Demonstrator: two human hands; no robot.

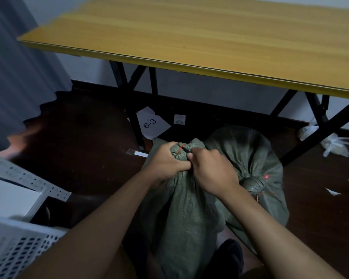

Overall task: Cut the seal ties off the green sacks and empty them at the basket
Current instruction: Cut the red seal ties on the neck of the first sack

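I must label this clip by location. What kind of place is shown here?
Probably a plain indoor sorting or storage room: tied green sacks on a dark floor, a folding table, a white perforated basket, and a paper marked 6-3.

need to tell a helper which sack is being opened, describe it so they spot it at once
Below the yellow table, two green sacks stand on the floor. It is the near sack, its neck gripped by both hands, unlike the untouched one behind.
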